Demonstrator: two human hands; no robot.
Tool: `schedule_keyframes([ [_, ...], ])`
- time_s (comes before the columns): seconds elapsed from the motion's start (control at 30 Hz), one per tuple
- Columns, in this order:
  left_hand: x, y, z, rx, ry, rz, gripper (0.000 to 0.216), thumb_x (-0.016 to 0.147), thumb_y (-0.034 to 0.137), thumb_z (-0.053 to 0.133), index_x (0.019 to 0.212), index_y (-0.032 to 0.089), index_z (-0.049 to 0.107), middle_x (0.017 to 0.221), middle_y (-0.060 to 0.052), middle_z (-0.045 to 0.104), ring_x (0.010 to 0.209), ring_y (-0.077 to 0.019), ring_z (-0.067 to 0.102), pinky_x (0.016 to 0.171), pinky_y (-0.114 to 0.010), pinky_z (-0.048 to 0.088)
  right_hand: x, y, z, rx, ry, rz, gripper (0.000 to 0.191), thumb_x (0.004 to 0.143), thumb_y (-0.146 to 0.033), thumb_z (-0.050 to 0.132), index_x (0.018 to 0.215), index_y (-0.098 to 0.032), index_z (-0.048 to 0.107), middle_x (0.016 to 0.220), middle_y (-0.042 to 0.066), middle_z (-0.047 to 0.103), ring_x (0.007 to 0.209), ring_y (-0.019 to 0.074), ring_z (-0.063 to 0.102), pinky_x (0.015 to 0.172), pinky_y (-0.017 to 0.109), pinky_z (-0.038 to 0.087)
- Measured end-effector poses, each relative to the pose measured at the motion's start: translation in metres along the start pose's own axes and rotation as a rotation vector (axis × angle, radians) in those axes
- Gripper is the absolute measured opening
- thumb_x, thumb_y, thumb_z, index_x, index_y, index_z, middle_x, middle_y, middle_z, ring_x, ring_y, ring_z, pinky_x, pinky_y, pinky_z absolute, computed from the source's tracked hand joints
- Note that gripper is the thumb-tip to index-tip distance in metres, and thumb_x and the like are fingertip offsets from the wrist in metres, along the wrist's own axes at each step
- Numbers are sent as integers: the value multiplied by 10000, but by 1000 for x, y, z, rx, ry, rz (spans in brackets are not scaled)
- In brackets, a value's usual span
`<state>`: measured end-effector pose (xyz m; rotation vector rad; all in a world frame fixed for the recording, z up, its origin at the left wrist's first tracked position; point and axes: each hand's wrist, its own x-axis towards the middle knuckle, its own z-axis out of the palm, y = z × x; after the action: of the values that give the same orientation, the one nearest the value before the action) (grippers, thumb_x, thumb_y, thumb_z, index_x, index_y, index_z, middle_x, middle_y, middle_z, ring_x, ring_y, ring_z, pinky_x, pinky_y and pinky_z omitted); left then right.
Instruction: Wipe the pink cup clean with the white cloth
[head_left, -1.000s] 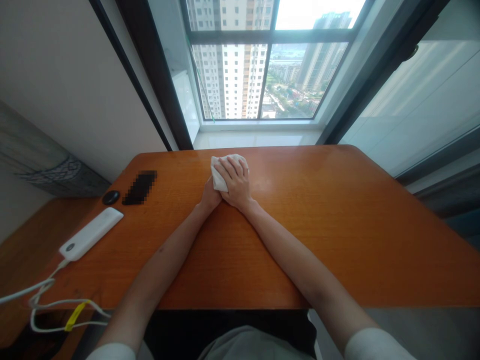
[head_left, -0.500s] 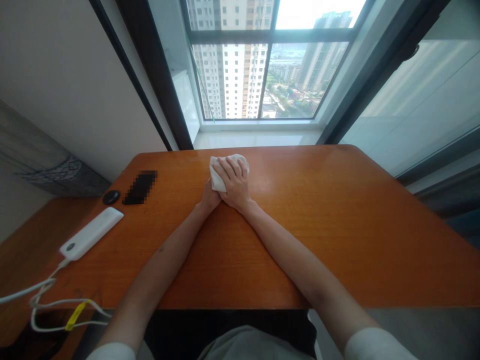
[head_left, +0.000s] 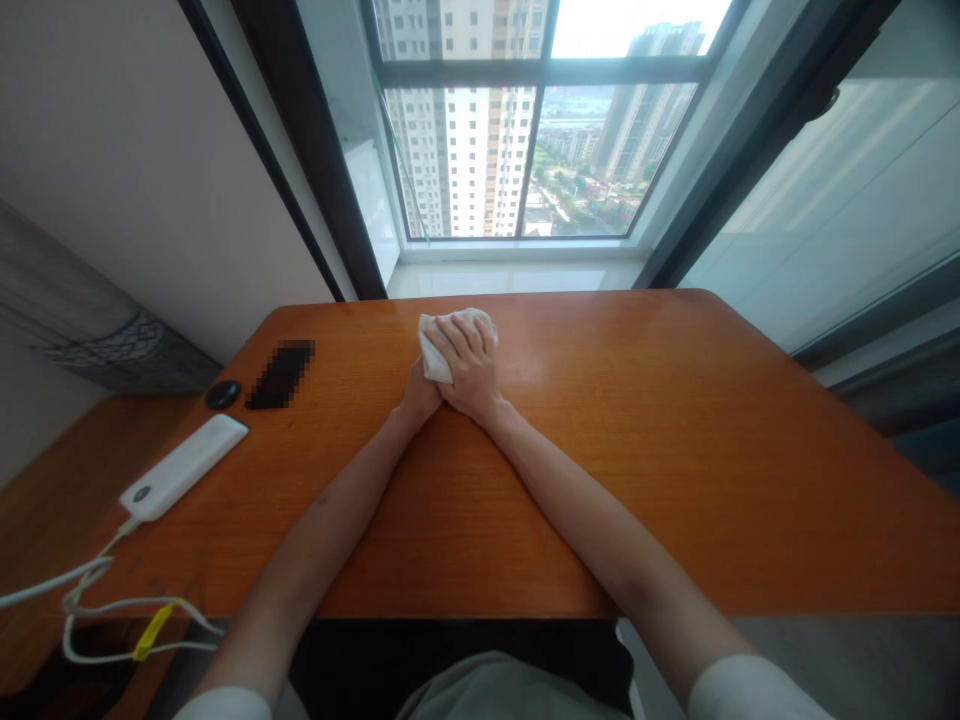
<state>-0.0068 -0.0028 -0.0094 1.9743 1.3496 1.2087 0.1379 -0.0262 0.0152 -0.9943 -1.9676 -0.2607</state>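
A folded white cloth [head_left: 435, 361] is bunched between my two hands near the far edge of the wooden table [head_left: 637, 430]. My right hand [head_left: 470, 370] lies over it from above, its fingers curved across the top and far side. Lower and to the left, my left hand [head_left: 422, 390] is at the near-left side of the cloth. The left fingers are tucked beneath the cloth and the right hand, so they are mostly hidden. Both forearms reach forward over the tabletop, and the hands touch each other.
At the table's left side lie a white power bank [head_left: 184, 466] with white cables [head_left: 90, 590], a round black object [head_left: 223, 394] and a dark pixelated rectangle [head_left: 281, 376]. A yellow tag [head_left: 155, 632] wraps one cable. A window [head_left: 540, 150] stands beyond the far edge.
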Motion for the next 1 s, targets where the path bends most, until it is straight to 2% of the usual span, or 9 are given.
schedule_keyframes([
  [0.2,2,14,-1,172,-8,1,500,1042,419,638,1457,187,484,1371,-213,714,1234,-378,735,1054,-523,586,-2,21,3,175,257,479,536,1142,-407,368,1594,-231,597,1556,136,689,1429,294,631,1236,521,520],
  [0.27,1,12,-1,174,-13,-10,498,1044,418,641,1456,190,479,1347,-205,722,1207,-371,742,1043,-514,591,-3,20,-1,154,220,434,546,1129,-401,390,1605,-224,589,1584,142,668,1479,308,593,1274,545,481],
  [0.4,-1,2,0,75,-10,-22,345,1075,330,565,1394,201,538,1320,-192,738,1181,-339,749,1048,-515,593,-1,5,-4,37,0,74,614,1030,-390,551,1627,-250,584,1713,85,565,1645,342,429,1429,582,226],
  [0.47,-1,2,0,69,-7,-31,313,1086,318,533,1381,216,556,1302,-178,744,1179,-328,750,1049,-515,592,0,3,-2,35,-18,34,611,1020,-390,566,1617,-263,595,1707,71,574,1644,335,438,1438,571,201],
  [0.63,1,16,-1,178,-8,-17,474,1041,391,633,1449,199,486,1348,-198,724,1227,-377,738,1038,-508,583,-3,25,7,201,262,478,511,1126,-391,404,1545,-222,642,1495,139,732,1414,293,655,1230,499,514],
  [0.7,1,18,-2,207,-11,-13,482,1037,370,634,1454,194,468,1369,-202,719,1250,-378,731,1043,-492,581,-5,31,7,235,284,570,504,1144,-402,375,1529,-228,651,1427,134,765,1342,283,695,1177,485,553],
  [0.77,0,15,-2,209,-16,-17,475,1029,338,633,1449,191,466,1361,-204,723,1235,-378,735,1037,-499,585,-5,28,3,186,240,491,518,1139,-390,391,1572,-220,618,1525,144,712,1444,289,634,1253,505,495],
  [0.93,-2,4,-1,77,-32,-38,325,1071,292,541,1376,180,533,1328,-205,743,1178,-354,760,1020,-534,607,-1,7,-3,41,-2,1,620,1026,-372,564,1632,-241,583,1699,82,583,1648,328,434,1433,555,226],
  [1.0,-1,6,-1,86,-31,-32,330,1074,300,543,1380,176,534,1332,-210,741,1192,-361,759,1025,-534,603,0,8,-1,70,5,15,592,1037,-358,545,1615,-243,601,1682,80,601,1636,316,453,1429,547,240],
])
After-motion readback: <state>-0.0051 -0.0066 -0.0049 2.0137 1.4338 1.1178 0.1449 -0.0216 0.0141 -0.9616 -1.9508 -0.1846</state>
